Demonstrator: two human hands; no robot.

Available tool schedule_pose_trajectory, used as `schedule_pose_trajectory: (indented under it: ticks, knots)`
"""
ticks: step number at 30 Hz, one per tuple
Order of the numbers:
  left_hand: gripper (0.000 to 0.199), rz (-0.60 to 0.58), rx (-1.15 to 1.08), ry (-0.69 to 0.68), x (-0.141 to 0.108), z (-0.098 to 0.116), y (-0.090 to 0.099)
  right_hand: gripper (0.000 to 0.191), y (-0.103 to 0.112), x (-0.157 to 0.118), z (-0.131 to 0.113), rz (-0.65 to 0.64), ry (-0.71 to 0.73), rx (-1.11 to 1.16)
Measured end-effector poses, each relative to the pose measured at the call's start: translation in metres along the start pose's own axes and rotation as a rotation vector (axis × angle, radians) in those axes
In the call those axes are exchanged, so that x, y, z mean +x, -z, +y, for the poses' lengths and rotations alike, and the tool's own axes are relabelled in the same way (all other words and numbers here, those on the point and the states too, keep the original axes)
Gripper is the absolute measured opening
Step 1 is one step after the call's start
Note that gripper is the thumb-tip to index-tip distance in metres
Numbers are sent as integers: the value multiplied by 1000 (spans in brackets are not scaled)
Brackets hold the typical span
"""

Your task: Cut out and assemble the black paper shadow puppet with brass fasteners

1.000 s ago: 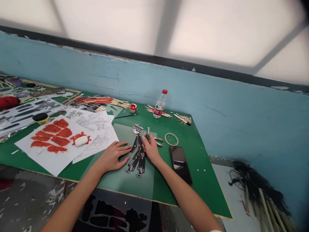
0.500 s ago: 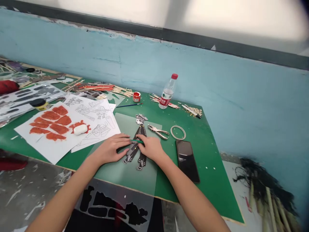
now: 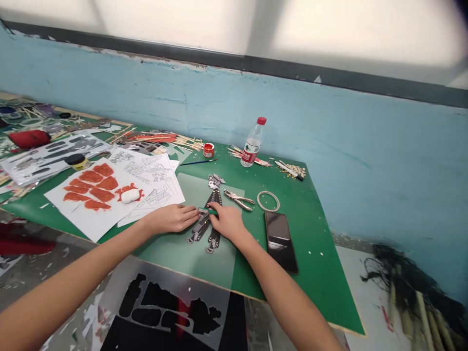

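A flat jointed puppet figure (image 3: 216,196) in black and grey, with a cut-out head and two splayed legs, lies on a translucent sheet (image 3: 175,258). My left hand (image 3: 175,218) has its fingers together, and the tips close on a grey piece at the puppet's middle; the thumb is mostly hidden. From the other side, my right hand (image 3: 229,222) rests over the puppet's waist with bent fingers, holding a thin green stick-like tool (image 3: 206,210) that points toward the left fingertips. Just beyond the right hand lies a silver hole punch (image 3: 239,199).
Right of the hands are a tape roll (image 3: 268,201) and a phone (image 3: 281,241). Behind stand a water bottle (image 3: 252,144) and red paint jar (image 3: 208,150). Printed sheets (image 3: 157,187) and a red-painted paper (image 3: 89,222) with a white oval object (image 3: 130,196) lie left.
My left hand has turned from lying flat with its thumb spread to fingers drawn together at the puppet. The view has shifted slightly; my right hand stays over the puppet with the green tool.
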State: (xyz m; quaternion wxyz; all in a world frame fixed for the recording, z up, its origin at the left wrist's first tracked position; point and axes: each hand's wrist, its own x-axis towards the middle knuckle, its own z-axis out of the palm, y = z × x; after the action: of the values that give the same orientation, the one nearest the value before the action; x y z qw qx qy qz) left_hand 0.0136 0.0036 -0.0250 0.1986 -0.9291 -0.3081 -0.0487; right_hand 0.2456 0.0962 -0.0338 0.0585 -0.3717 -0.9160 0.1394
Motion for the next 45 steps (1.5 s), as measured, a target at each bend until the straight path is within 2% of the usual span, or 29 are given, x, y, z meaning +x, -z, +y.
schedule_pose_trajectory:
  ticks: [5,9,13,15,18,21,24,26,30,38,45]
  knots:
    - [28,31,72,-45,-5,1,-4,36,-3,1,-1,36,-34,57]
    - [31,60,55,-16,-5,-1,-8,34,-7,1,1,77,-41,98]
    - [29,260,0,143,1,-3,-14,38,-9,-1,2,222,-79,298]
    - [25,361,-20,235,8,-5,-17,33,-7,-1,2,308,-119,440]
    - [25,474,-48,296,19,-8,-23,30,-1,-1,0,339,-167,599]
    - [29,546,-60,276,25,-10,-28,37,6,1,-4,180,-263,874]
    - [31,564,-78,253,23,-11,-31,28,12,2,-8,-105,-456,1266]
    - [33,547,-109,239,21,-11,-31,23,13,2,-10,-207,-551,1466]
    - [37,512,-213,243,20,-10,-31,34,14,0,-10,-207,-554,1614]
    - [36,583,-572,382,29,-5,-34,25,18,-2,-14,-235,-609,1501]
    - [28,592,-715,442,33,-7,-31,17,19,-1,-15,-241,-638,1479]
